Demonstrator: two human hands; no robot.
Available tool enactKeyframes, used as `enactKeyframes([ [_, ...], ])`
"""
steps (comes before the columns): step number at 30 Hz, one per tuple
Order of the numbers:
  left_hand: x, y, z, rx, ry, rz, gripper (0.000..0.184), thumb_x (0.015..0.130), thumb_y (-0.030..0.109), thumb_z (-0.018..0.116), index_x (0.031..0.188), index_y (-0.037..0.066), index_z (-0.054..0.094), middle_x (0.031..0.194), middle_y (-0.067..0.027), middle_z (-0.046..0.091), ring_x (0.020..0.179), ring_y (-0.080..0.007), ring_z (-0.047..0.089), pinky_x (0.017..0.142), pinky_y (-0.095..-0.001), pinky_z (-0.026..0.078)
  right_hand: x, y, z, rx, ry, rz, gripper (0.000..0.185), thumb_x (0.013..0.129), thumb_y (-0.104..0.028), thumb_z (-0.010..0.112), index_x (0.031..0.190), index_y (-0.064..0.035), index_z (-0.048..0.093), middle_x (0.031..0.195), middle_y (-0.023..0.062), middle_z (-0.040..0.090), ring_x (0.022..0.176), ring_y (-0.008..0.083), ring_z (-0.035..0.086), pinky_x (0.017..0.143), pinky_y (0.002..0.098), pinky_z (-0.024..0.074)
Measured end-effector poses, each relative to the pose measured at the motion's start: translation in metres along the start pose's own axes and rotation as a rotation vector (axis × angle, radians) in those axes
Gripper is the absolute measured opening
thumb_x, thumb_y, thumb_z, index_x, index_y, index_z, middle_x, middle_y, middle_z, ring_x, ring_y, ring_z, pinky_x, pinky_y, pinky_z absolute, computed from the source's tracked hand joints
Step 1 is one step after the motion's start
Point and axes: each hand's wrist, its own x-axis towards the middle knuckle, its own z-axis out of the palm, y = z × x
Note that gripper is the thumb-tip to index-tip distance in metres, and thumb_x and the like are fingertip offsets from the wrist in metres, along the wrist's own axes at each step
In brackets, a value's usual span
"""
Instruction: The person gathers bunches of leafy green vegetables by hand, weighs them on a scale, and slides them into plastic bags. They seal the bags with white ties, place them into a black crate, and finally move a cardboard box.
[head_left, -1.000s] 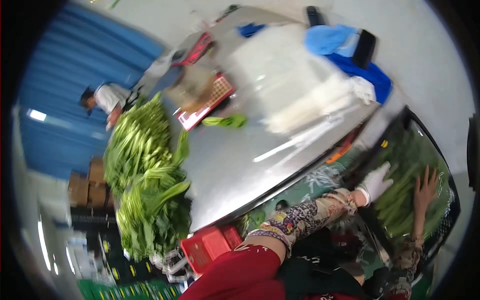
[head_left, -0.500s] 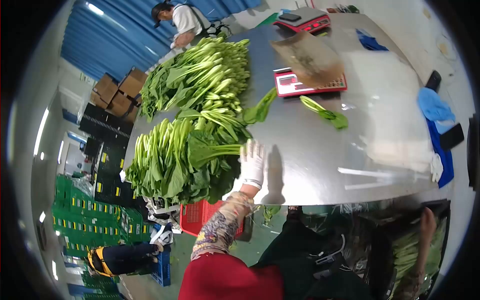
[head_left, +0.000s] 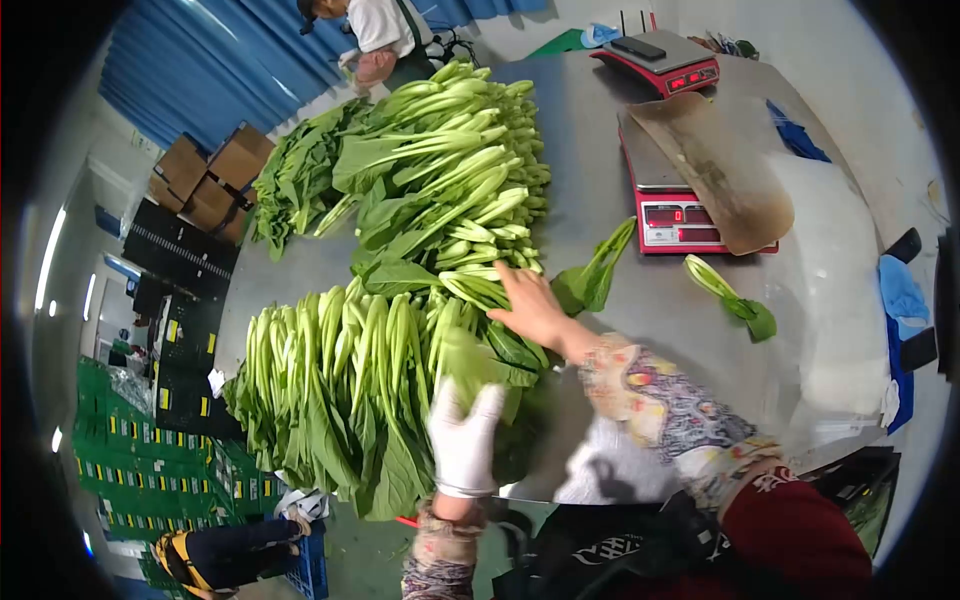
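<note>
My left hand (head_left: 465,440), in a white glove, is at the front edge of the near row of leafy greens (head_left: 330,340). Its fingers are around a motion-blurred leafy green (head_left: 462,362). My right hand (head_left: 535,308) is bare and reaches in from the right. Its thumb and index finger are spread at the pale stalk ends of a few greens (head_left: 470,286) between the two piles; the other fingers are partly hidden. Beyond it lies the larger far pile of greens (head_left: 450,170). A single leafy green (head_left: 600,270) lies just right of my right hand.
A red scale (head_left: 688,225) carries a brown, stained sheet (head_left: 715,165). Behind it stands a second scale (head_left: 665,65) with a phone on top. Another loose green (head_left: 735,300) lies on the metal table (head_left: 640,300). A co-worker (head_left: 385,40) stands at the far side.
My left hand has moved left and nearer me, to the front of the near row. My right hand has come up from below the table edge to the stalks. The view has shifted closer.
</note>
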Motion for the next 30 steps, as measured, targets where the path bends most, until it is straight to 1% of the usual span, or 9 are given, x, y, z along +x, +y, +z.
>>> enactKeyframes([
  [3, 0.040, 0.020, -0.032, -0.181, -0.037, 0.057, 0.065, 0.080, 0.028, 0.068, 0.128, -0.006, 0.041, 0.079, 0.0028, 0.046, 0.067, -0.0073, 0.043, 0.060, -0.0202, 0.035, 0.003, 0.005, 0.010, 0.200, 0.009, 0.085, 0.051, 0.079, -0.013, 0.059, 0.125, 0.0006, 0.042, 0.101, 0.0189, 0.056, 0.094, 0.0352, 0.053, 0.086, 0.0413, 0.0407],
  [5, 0.055, 0.040, -0.043, -0.260, -0.008, 0.039, 0.061, 0.080, 0.026, 0.067, 0.127, -0.005, 0.042, 0.078, 0.0029, 0.045, 0.063, -0.0059, 0.041, 0.057, -0.0192, 0.032, -0.018, 0.012, -0.022, 0.420, 0.101, 0.123, 0.042, 0.078, -0.007, 0.058, 0.118, 0.0013, 0.050, 0.096, 0.0172, 0.057, 0.083, 0.0335, 0.055, 0.077, 0.0397, 0.0453],
  [8, 0.084, 0.052, -0.042, -0.141, -0.110, 0.082, 0.049, 0.081, 0.020, 0.065, 0.121, -0.003, 0.049, 0.079, 0.0026, 0.048, 0.061, -0.0055, 0.041, 0.055, -0.0183, 0.030, -0.054, 0.043, -0.069, 0.745, 0.221, 0.314, 0.022, 0.084, -0.001, 0.053, 0.104, 0.0024, 0.059, 0.091, 0.0098, 0.057, 0.078, 0.0162, 0.061, 0.066, 0.0254, 0.0514],
  [10, 0.100, 0.055, -0.020, 0.196, -0.072, 0.043, 0.042, 0.078, 0.013, 0.066, 0.117, 0.001, 0.055, 0.077, -0.0025, 0.058, 0.063, -0.0121, 0.052, 0.058, -0.0229, 0.039, -0.066, 0.075, -0.085, 0.749, 0.287, 0.402, 0.022, 0.088, -0.002, 0.050, 0.107, 0.0022, 0.057, 0.084, 0.0034, 0.056, 0.078, 0.0115, 0.059, 0.066, 0.0234, 0.0501],
  [12, 0.122, 0.034, 0.008, 0.767, -0.048, 0.374, 0.034, 0.078, 0.011, 0.062, 0.111, 0.007, 0.059, 0.079, -0.0095, 0.062, 0.069, -0.0217, 0.060, 0.060, -0.0313, 0.046, -0.068, 0.100, -0.095, 0.768, 0.365, 0.417, 0.017, 0.083, 0.002, 0.052, 0.098, 0.0020, 0.060, 0.085, 0.0064, 0.057, 0.073, 0.0131, 0.058, 0.062, 0.0245, 0.0483],
  [14, 0.154, -0.005, 0.038, 1.335, -0.059, 0.445, 0.026, 0.076, 0.011, 0.059, 0.102, 0.011, 0.061, 0.081, -0.0131, 0.063, 0.074, -0.0288, 0.062, 0.064, -0.0391, 0.049, -0.059, 0.128, -0.082, 0.764, 0.443, 0.482, 0.016, 0.083, 0.001, 0.053, 0.097, 0.0014, 0.060, 0.085, 0.0059, 0.057, 0.072, 0.0128, 0.057, 0.063, 0.0256, 0.0472],
  [20, 0.207, -0.124, 0.060, 1.978, -0.265, 0.358, 0.031, 0.078, 0.007, 0.055, 0.108, 0.016, 0.054, 0.104, -0.0048, 0.051, 0.091, -0.0219, 0.055, 0.064, -0.0327, 0.052, -0.045, 0.157, -0.087, 0.987, 0.325, 0.656, 0.028, 0.088, -0.013, 0.048, 0.111, 0.0007, 0.055, 0.094, 0.0083, 0.058, 0.082, 0.0169, 0.058, 0.069, 0.0290, 0.0491],
  [25, 0.220, -0.140, 0.032, 1.951, -0.327, 0.639, 0.021, 0.075, 0.008, 0.055, 0.095, 0.014, 0.056, 0.091, -0.0044, 0.053, 0.088, -0.0225, 0.054, 0.063, -0.0327, 0.050, -0.090, 0.148, -0.110, 1.550, -0.098, 0.581, 0.031, 0.089, -0.017, 0.049, 0.115, -0.0002, 0.053, 0.087, 0.0050, 0.057, 0.087, 0.0178, 0.058, 0.072, 0.0301, 0.0499],
  [30, 0.203, -0.053, 0.052, 1.345, -0.318, 0.970, 0.042, 0.064, 0.019, 0.071, 0.104, 0.013, 0.059, 0.090, -0.0064, 0.059, 0.086, -0.0272, 0.052, 0.079, -0.0407, 0.040, -0.143, 0.130, -0.161, 1.441, 0.116, 0.975, 0.030, 0.091, -0.027, 0.048, 0.096, -0.0014, 0.063, 0.078, 0.0052, 0.057, 0.068, 0.0126, 0.057, 0.058, 0.0276, 0.0485],
])
